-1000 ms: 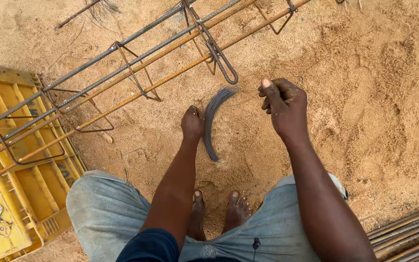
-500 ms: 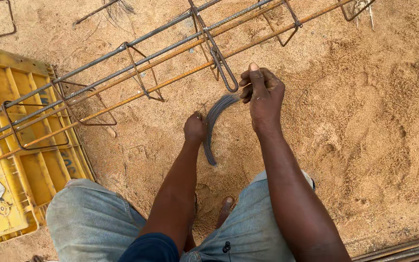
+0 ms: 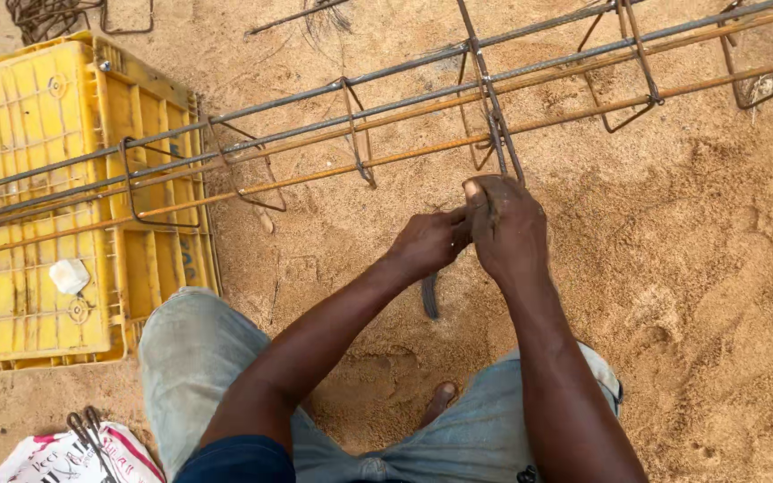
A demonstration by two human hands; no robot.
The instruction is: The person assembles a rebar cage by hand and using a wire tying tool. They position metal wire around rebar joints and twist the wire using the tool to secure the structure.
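Loose tan sand (image 3: 700, 295) covers the whole ground here, scuffed and lumpy, out in the open. A long rebar cage (image 3: 404, 116) runs across the upper half of the frame, its left end lying over a yellow plastic crate (image 3: 38, 134) at the left. A small pale scrap (image 3: 69, 275) sits on the crate.

At centre, the left hand (image 3: 427, 243) and right hand (image 3: 503, 228) meet just below a stirrup of the cage. The left hand is closed around a dark curved metal tool (image 3: 428, 295), only its lower end showing beneath the hands. The right hand's fingers are curled shut beside the left, thumb up; whether it also grips the tool I cannot tell.

A printed sack (image 3: 73, 456) is cut off at the lower left. One bare foot (image 3: 443, 396) peeks out between the grey shorts.
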